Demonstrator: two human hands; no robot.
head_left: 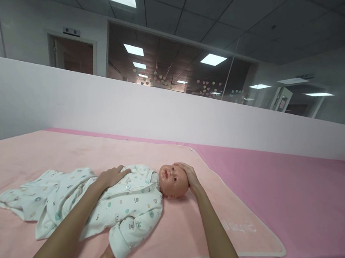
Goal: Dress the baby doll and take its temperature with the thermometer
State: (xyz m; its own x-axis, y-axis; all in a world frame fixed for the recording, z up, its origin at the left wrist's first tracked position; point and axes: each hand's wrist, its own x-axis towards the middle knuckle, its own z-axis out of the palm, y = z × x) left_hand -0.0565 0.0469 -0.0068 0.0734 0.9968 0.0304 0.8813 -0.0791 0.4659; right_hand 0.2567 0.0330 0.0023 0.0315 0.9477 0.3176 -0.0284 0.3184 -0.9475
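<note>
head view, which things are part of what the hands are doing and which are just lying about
In use: baby doll; its printed romper; left hand flat on the chest; right hand cupping the head; pale pink mat underneath.
Just about: darker pink sheet; white partition; glass wall with paper hearts.

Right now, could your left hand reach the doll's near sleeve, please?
Probably yes: the left hand lies flat on the doll's chest, and the near sleeve lies just beside that forearm on the blanket, with nothing over it.
</note>
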